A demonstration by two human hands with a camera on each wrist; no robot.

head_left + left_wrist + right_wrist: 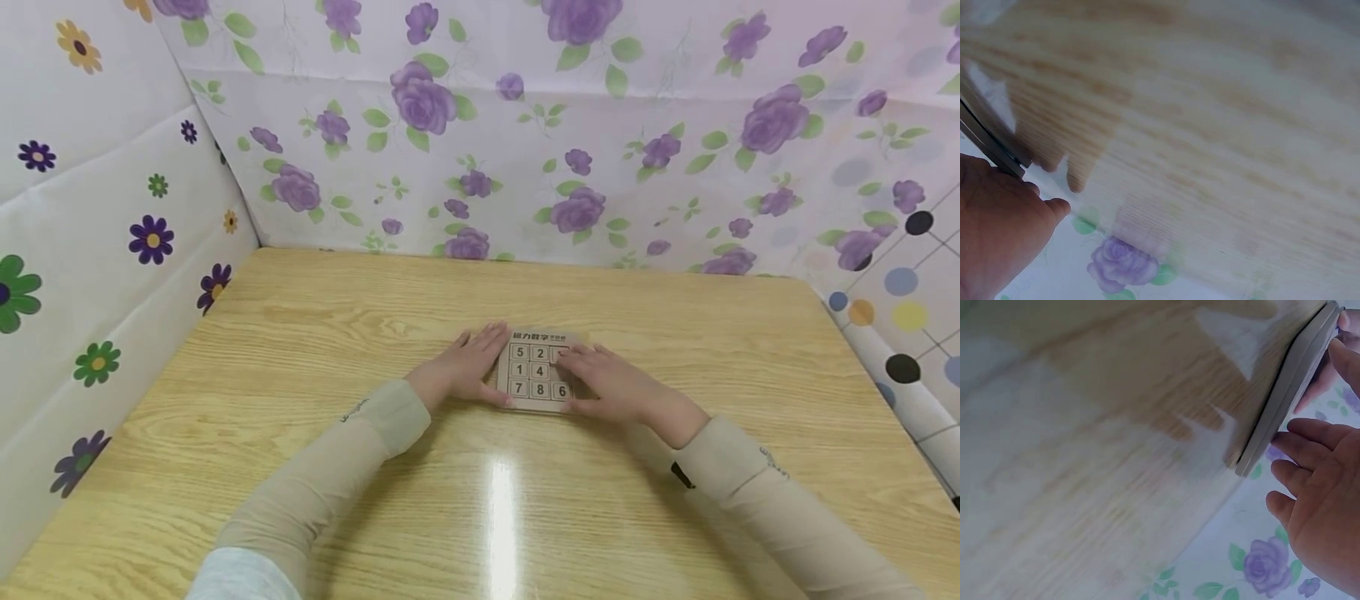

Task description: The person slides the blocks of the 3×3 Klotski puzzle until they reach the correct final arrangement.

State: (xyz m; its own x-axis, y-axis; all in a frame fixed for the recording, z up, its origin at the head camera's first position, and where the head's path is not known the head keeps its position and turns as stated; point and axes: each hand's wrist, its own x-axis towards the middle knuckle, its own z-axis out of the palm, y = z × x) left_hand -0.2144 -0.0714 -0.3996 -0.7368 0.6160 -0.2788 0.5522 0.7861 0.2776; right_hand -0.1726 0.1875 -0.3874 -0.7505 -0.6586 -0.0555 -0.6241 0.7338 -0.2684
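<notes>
A wooden number slide puzzle [529, 402] lies flat on the table, with square numbered tiles in a frame and dark lettering along its far edge. My left hand [471, 365] rests along its left side, fingers extended forward and thumb at the near left corner. From the right, my right hand [611, 385] reaches over the board with nearly straight fingers. Its fingertips touch the upper right tile, partly hiding it, and its thumb lies by the near right corner. Tiles 5, 2, 1, 4, 7, 8 and 6 are readable. The right wrist view shows the puzzle's side edge [1285, 394] beside the fingers.
The glossy wood-grain table [360, 300] reflects a bright light strip in front of the puzzle. Purple-flowered cloth [495, 167] hangs behind it, daisy-patterned cloth [97, 275] on the left, and dotted cloth [911, 317] on the right.
</notes>
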